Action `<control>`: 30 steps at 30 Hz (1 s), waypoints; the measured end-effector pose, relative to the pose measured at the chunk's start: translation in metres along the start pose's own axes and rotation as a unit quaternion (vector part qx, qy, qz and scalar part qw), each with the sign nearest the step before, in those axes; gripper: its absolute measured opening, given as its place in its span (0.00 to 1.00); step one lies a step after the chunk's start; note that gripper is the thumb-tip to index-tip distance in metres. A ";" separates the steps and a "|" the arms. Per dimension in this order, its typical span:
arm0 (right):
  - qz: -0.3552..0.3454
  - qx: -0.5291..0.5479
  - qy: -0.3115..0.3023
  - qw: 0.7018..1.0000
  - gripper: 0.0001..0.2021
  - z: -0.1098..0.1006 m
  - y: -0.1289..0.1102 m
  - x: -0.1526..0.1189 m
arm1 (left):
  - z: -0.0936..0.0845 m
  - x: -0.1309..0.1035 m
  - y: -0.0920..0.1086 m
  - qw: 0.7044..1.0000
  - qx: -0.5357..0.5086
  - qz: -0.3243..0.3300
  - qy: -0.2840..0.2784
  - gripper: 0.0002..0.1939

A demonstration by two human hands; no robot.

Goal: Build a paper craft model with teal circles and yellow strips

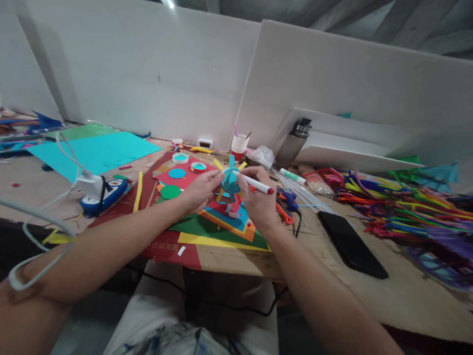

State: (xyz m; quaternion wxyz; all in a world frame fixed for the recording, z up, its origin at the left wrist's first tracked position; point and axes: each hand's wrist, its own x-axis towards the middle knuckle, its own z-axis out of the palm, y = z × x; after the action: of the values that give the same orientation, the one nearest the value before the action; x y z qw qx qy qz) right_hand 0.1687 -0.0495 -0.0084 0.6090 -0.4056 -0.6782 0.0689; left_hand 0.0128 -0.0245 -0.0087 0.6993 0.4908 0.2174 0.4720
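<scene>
Between my hands is a blue paper craft [231,181] with a round middle and blue and yellow strips sticking out around it. My left hand [202,190] pinches its left edge. In my right hand [258,197] is a white marker with a red end [258,185], held like a pen against the craft's right side. The marker's tip is hidden by my fingers. Beneath lie stacked sheets of coloured paper [221,239], with a blue paper disc [177,173] and a green paper disc [170,192] to the left.
A black phone [351,244] and a heap of colourful pipe cleaners [399,202] lie to the right. A blue power strip [103,197] with white cables is at left. Behind stand a paper cup [240,144] and a grey bottle [293,143]. A glue gun [287,201] sits beside my right hand.
</scene>
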 end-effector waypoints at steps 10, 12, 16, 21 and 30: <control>-0.004 0.002 0.005 1.000 0.06 0.000 -0.003 0.001 | -0.002 0.000 -0.002 1.000 0.019 -0.005 -0.009 0.15; -0.005 -0.002 0.000 1.000 0.06 0.000 -0.003 0.001 | -0.001 0.000 -0.001 1.000 0.022 -0.008 -0.005 0.14; 0.005 0.003 -0.024 1.000 0.05 0.000 -0.003 0.000 | 0.001 -0.001 0.000 1.000 0.014 -0.003 -0.002 0.13; 0.017 0.010 -0.036 0.999 0.05 0.001 -0.003 -0.001 | 0.002 -0.001 0.001 1.000 0.011 -0.001 0.002 0.14; -0.002 -0.011 0.012 1.000 0.06 -0.004 -0.002 0.001 | -0.003 0.002 0.000 1.000 0.008 0.007 0.010 0.09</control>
State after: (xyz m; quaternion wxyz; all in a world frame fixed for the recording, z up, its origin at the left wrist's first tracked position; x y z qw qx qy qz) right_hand 0.1717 -0.0519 -0.0050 0.6130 -0.4114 -0.6723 0.0551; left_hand 0.0118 -0.0216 -0.0097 0.6900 0.4932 0.2246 0.4798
